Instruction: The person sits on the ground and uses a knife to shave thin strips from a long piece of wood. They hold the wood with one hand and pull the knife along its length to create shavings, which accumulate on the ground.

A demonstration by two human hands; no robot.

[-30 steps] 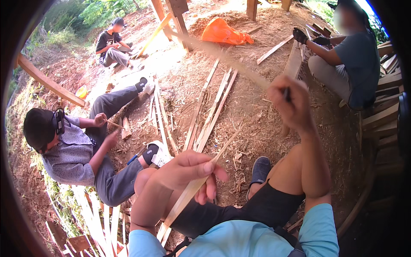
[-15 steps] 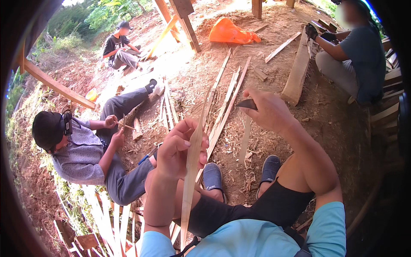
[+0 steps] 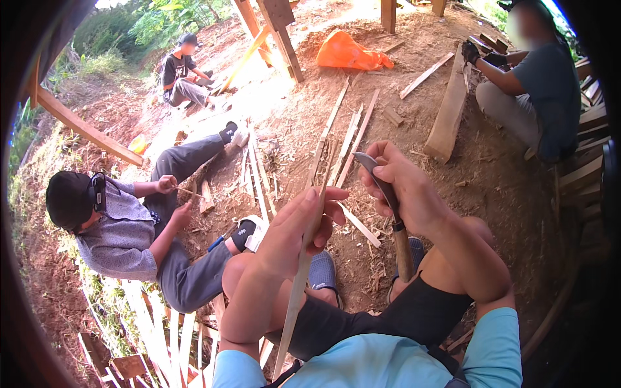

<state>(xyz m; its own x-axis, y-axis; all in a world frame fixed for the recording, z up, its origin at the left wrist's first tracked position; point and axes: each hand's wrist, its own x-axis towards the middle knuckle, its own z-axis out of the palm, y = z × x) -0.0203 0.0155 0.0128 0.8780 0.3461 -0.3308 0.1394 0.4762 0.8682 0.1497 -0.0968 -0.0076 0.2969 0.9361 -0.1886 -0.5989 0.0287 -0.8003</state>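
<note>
A long, thin wooden strip [image 3: 292, 313] runs slantwise from beside my lap up past my fingers. My left hand [image 3: 291, 226] is closed around it, thumb along the strip and some fingertips loosely curled on the far side. To the right, my right hand [image 3: 411, 194] grips a knife [image 3: 403, 253] with a dark, curved blade and a wooden handle. Its fingers pinch the blade, whose tip points up and left, while the handle hangs below the hand over my knee. Blade and strip are apart.
Wooden strips [image 3: 331, 126] and shavings lie on the dirt ahead. A person [image 3: 123, 226] sits close on my left with a small stick; another person [image 3: 540, 84] works at a plank [image 3: 446, 123] on the right. An orange bag [image 3: 349, 52] lies farther off.
The knife has turned in my right hand, so its blade and handle now show. The strip has rotated edge-on, and my left hand has shifted slightly right.
</note>
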